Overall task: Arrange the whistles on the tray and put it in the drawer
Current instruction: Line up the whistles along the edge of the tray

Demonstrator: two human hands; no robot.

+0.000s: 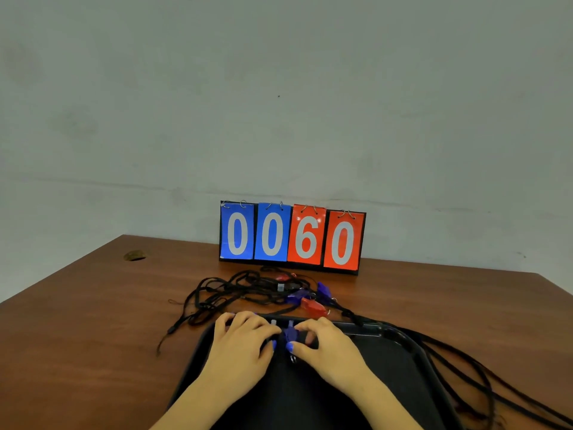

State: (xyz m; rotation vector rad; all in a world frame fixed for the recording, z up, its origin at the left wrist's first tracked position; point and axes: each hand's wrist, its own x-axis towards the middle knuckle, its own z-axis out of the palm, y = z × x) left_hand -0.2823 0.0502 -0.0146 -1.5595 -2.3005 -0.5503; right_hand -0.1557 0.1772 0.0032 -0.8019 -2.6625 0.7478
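Observation:
A black tray (400,361) lies on the wooden table in front of me. Both hands are over its far end. My right hand (322,342) pinches a blue whistle (290,333) between thumb and fingers. Beside it, my left hand (245,336) rests on the tray with curled fingers over something dark; I cannot tell what it holds. Another whistle shows as a pale tip (273,323) between the hands. Beyond the tray lies a tangle of black lanyards (235,290) with a red whistle (313,306) and blue whistles (322,290).
A flip scoreboard (291,235) reading 0060 stands at the table's back edge against the wall. Black lanyard cords (459,361) trail over the tray's right rim toward the lower right. A cable hole (135,255) sits at the table's far left.

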